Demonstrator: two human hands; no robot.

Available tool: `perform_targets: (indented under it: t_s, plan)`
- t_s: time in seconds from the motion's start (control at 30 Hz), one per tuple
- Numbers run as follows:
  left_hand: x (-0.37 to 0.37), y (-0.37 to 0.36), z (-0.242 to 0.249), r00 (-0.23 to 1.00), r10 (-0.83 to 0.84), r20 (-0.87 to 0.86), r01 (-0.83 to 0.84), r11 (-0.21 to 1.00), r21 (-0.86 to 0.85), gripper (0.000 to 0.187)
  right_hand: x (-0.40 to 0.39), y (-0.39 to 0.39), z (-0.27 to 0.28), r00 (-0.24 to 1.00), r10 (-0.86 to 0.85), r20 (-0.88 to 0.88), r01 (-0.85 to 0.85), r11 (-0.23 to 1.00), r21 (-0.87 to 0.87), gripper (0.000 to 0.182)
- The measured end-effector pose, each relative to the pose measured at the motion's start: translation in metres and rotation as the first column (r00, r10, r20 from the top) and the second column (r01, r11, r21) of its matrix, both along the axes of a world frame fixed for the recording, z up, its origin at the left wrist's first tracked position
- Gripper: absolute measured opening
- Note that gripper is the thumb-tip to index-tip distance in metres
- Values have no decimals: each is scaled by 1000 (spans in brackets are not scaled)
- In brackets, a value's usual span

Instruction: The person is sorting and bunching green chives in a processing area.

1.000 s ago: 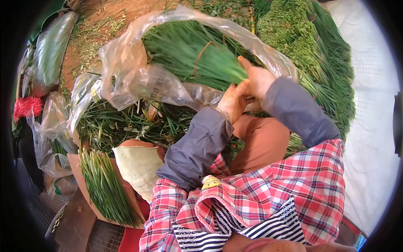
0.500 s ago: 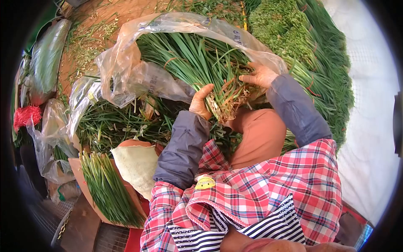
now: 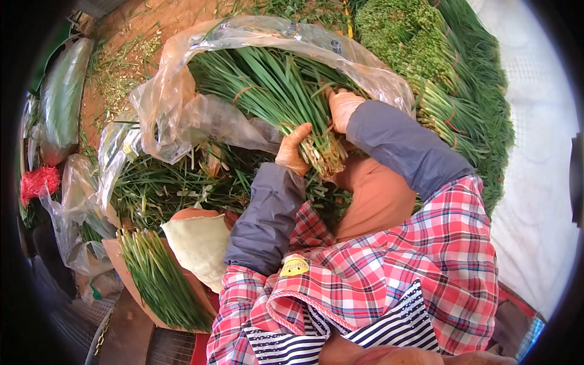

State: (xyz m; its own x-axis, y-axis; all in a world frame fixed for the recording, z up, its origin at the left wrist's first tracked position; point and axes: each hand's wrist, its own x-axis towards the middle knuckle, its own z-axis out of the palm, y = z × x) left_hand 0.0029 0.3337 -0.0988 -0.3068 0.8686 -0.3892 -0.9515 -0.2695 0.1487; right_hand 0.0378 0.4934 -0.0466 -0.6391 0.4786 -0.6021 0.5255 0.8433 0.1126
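Note:
My left hand (image 3: 293, 152) is closed around the root end of a thick bunch of garlic chives (image 3: 283, 91), thumb on top of the pale stems. The green leaves fan away up and left, with a reddish band (image 3: 242, 93) across some of them, inside the mouth of a clear plastic bag (image 3: 167, 79). On the bunch's right side, my right hand (image 3: 345, 111) has its fingers bent in against the chives; its fingertips are partly hidden among the leaves. Loose chive leaves and trimmings (image 3: 176, 182) lie below the bag, left of my left hand.
Banded bundles of greens (image 3: 450, 103) are stacked at the right beside a white sheet (image 3: 541, 152). A trimmed chive bundle (image 3: 158, 277) rests on cardboard at lower left. Red ties (image 3: 40, 184) and a wrapped bundle (image 3: 64, 97) sit at far left. Bare soil (image 3: 131, 45) shows behind.
My right hand has moved left and slightly up against the leaves. Much of the brown, dry leaf matter around the root end is gone from view. My left hand keeps its hold.

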Motion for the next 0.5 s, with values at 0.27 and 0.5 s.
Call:
perform_targets:
  t_s: [0.27, 0.5]
  plan:
    - [6, -50, 58, 989, -133, 72, 112, 965, 236, 55, 12, 46, -22, 948, -236, -214, 244, 970, 14, 45]
    - [-3, -164, 126, 971, -80, -227, 75, 997, -30, 76, 17, 73, -27, 884, -372, -284, 382, 924, -20, 54]
